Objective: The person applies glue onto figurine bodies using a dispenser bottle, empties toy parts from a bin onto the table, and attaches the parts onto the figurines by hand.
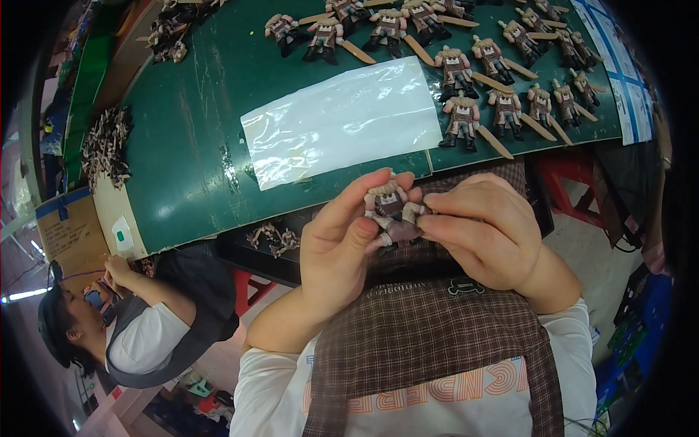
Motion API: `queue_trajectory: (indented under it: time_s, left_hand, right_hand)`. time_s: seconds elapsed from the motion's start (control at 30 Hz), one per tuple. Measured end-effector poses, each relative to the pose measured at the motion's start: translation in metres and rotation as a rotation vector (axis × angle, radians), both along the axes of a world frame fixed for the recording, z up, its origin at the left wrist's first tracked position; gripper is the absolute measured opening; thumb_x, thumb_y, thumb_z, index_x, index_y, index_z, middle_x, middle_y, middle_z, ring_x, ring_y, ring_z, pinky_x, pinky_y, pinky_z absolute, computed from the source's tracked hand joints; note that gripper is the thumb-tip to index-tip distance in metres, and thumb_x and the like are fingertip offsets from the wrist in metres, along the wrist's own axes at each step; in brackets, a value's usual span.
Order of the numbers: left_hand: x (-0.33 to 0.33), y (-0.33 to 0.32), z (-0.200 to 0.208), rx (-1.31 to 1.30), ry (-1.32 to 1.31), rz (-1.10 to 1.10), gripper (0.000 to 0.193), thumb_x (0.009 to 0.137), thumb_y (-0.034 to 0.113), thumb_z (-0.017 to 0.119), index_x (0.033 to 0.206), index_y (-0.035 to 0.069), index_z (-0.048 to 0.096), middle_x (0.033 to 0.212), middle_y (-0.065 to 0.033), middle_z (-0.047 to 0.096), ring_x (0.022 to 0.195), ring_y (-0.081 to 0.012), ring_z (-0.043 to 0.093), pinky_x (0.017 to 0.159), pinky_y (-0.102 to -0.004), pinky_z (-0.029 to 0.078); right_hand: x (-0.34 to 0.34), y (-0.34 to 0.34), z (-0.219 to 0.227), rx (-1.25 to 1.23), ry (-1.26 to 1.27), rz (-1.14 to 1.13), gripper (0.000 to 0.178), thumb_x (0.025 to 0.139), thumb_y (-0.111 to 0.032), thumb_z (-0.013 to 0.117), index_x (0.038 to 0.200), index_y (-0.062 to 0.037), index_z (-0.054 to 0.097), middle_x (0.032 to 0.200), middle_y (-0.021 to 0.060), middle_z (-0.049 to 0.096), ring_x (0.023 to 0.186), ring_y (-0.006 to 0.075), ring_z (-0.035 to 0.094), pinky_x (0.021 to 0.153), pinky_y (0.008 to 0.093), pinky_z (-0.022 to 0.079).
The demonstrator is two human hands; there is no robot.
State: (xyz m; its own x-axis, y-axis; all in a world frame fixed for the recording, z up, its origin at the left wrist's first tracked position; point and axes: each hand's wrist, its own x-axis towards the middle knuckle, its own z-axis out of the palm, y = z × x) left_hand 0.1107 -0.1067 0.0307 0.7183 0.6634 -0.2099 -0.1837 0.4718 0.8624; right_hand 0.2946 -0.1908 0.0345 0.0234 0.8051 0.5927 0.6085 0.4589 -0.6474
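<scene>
Above my lap, just off the table's near edge, I hold a small toy figure [387,202] with a light beige collar, brown clothing and dark boots. My left hand [336,240] is closed around it, thumb and fingers on its sides. My right hand [484,226] pinches at the figure's right side, thumb and fingertips on a small tan part there that looks like an arm [413,211]. Whether that part is fixed to the body or loose, I cannot tell. Several similar figures [461,120] lie in rows at the table's far right, many beside flat wooden-coloured sticks [495,142].
A white sheet under clear plastic [338,120] lies on the green table [175,167]. Piles of small brown parts sit at left [108,146] and far left [169,36]. More parts [273,239] lie below the edge. Another person [138,320] works at left. A red stool [571,186] stands right.
</scene>
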Motion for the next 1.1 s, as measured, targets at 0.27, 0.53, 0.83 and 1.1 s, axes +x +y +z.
queue_trajectory:
  time_s: [0.27, 0.53, 0.83, 1.1]
  left_hand:
    - [-0.002, -0.006, -0.002, -0.291, -0.003, 0.049, 0.047, 0.100, 0.025, 0.049, 0.139, 0.000, 0.042, 0.136, -0.0153, 0.052, 0.119, -0.0219, 0.054, 0.101, -0.0364, 0.043]
    - [-0.002, -0.011, -0.008, -0.485, 0.044, 0.014, 0.045, 0.100, 0.026, 0.050, 0.139, 0.006, 0.044, 0.129, -0.0048, 0.056, 0.117, -0.0132, 0.052, 0.099, -0.0339, 0.041]
    - [-0.015, -0.012, -0.021, -0.597, -0.043, -0.002, 0.045, 0.098, 0.022, 0.053, 0.139, 0.006, 0.044, 0.126, -0.0035, 0.057, 0.113, -0.0120, 0.054, 0.098, -0.0326, 0.042]
    - [-0.091, 0.024, -0.058, -0.587, -0.097, -0.070, 0.057, 0.086, 0.025, 0.065, 0.133, -0.001, 0.046, 0.132, -0.0228, 0.051, 0.119, -0.0329, 0.055, 0.089, -0.0443, 0.055]
  right_hand:
    - [-0.010, 0.003, -0.003, -0.079, -0.150, -0.078, 0.042, 0.066, -0.013, 0.074, 0.105, 0.0002, 0.067, 0.097, 0.0074, 0.063, 0.079, 0.0222, 0.061, 0.069, 0.0323, 0.047]
    - [-0.017, -0.003, -0.022, 0.056, -0.424, -0.165, 0.046, 0.064, -0.015, 0.075, 0.106, 0.0028, 0.067, 0.100, 0.0062, 0.062, 0.081, 0.0158, 0.060, 0.071, 0.0297, 0.048]
    - [-0.026, -0.004, -0.023, 0.048, -0.485, -0.134, 0.046, 0.066, -0.017, 0.074, 0.107, 0.0032, 0.067, 0.100, 0.0058, 0.061, 0.080, 0.0165, 0.059, 0.071, 0.0297, 0.047]
    - [-0.006, 0.038, 0.021, -0.265, -0.388, 0.020, 0.055, 0.073, -0.041, 0.074, 0.118, -0.0108, 0.063, 0.113, 0.0087, 0.059, 0.098, 0.0274, 0.058, 0.084, 0.0392, 0.046]
